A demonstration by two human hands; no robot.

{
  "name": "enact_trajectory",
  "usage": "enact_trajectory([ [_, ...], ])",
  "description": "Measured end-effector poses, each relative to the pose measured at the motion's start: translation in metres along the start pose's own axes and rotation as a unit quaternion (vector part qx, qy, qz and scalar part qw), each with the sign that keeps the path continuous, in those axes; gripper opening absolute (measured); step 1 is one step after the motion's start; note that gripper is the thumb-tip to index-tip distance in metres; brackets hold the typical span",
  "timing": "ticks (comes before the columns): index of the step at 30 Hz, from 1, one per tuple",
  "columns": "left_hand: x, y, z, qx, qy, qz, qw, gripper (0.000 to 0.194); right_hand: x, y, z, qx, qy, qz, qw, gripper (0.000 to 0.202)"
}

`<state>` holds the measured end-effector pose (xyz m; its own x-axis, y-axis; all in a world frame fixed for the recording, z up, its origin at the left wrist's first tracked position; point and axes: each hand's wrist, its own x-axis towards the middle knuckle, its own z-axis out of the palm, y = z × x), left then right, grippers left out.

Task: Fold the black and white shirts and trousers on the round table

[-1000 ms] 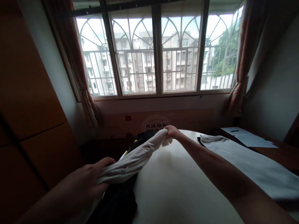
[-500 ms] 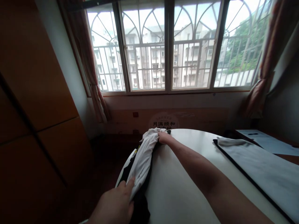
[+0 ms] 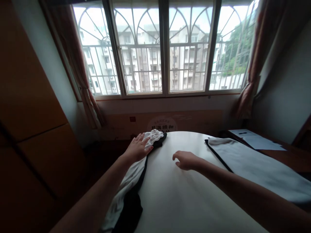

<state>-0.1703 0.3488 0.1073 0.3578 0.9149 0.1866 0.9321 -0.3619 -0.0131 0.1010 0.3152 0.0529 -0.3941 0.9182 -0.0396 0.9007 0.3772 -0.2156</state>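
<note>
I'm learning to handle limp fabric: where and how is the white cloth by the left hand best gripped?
Probably at the bunched far end of the white cloth, pinched from above and its right: crumpled folds stand up there, and the white tabletop lies to that side. Keep the pinch shallow, since black cloth runs along its right edge.

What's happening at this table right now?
A person's left hand is spread at the crumpled white cloth, which lies with black fabric along the table's left side. The right hand, fingers curled, holds nothing over the bare white tabletop. A flat pale cloth with a black edge lies to the right.
</note>
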Motion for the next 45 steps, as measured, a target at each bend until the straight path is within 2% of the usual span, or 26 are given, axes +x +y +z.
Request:
enact_trajectory([
  [2,0.010,-0.003,0.030,-0.008,-0.024,-0.013,1.000,0.067,-0.043,0.017,0.000,0.014,-0.011,0.012,1.000,0.030],
  [4,0.010,-0.005,0.058,-0.010,-0.042,-0.015,0.999,0.063,-0.084,0.039,-0.003,0.034,-0.002,0.041,0.999,0.025],
  [6,0.006,-0.007,0.078,-0.005,-0.045,-0.022,0.999,0.062,-0.119,0.067,-0.008,0.056,0.026,0.082,0.995,0.024],
  [9,0.006,-0.005,0.085,-0.002,-0.037,-0.022,0.999,0.063,-0.158,0.110,-0.018,0.065,0.087,0.169,0.980,0.028],
  [12,0.011,0.014,0.069,-0.014,-0.010,-0.044,0.999,0.061,-0.178,0.143,-0.026,0.066,0.119,0.270,0.953,0.031],
  [15,0.007,0.061,0.044,-0.025,0.057,-0.032,0.998,0.051,-0.183,0.158,-0.026,0.057,0.115,0.319,0.939,0.028],
  [18,-0.015,0.127,0.029,-0.045,0.091,0.060,0.993,0.041,-0.180,0.159,-0.013,0.021,0.101,0.326,0.940,0.032],
  [19,-0.027,0.150,0.028,-0.087,0.110,0.110,0.984,0.037,-0.179,0.159,-0.008,0.010,0.095,0.325,0.941,0.034],
  [22,-0.064,0.207,0.040,-0.177,0.139,0.201,0.954,0.037,-0.176,0.158,0.007,-0.013,0.085,0.318,0.944,0.038],
  [25,-0.091,0.237,0.062,-0.241,0.122,0.248,0.930,0.036,-0.173,0.160,0.014,-0.027,0.095,0.310,0.945,0.038],
  [27,-0.099,0.243,0.070,-0.252,0.098,0.277,0.922,0.034,-0.173,0.163,0.015,-0.027,0.105,0.308,0.945,0.034],
  [30,-0.101,0.240,0.071,-0.261,0.067,0.296,0.916,0.034,-0.174,0.167,0.015,-0.018,0.116,0.311,0.943,0.033],
  [37,-0.098,0.223,0.058,-0.268,0.030,0.243,0.932,0.025,-0.174,0.171,0.018,0.002,0.168,0.313,0.935,0.031],
  [40,-0.097,0.222,0.057,-0.296,0.019,0.204,0.933,0.024,-0.174,0.168,0.017,-0.008,0.236,0.318,0.918,0.028],
  [45,-0.087,0.217,0.062,-0.360,0.012,0.137,0.923,0.026,-0.179,0.166,0.008,0.011,0.390,0.303,0.870,0.031],
])
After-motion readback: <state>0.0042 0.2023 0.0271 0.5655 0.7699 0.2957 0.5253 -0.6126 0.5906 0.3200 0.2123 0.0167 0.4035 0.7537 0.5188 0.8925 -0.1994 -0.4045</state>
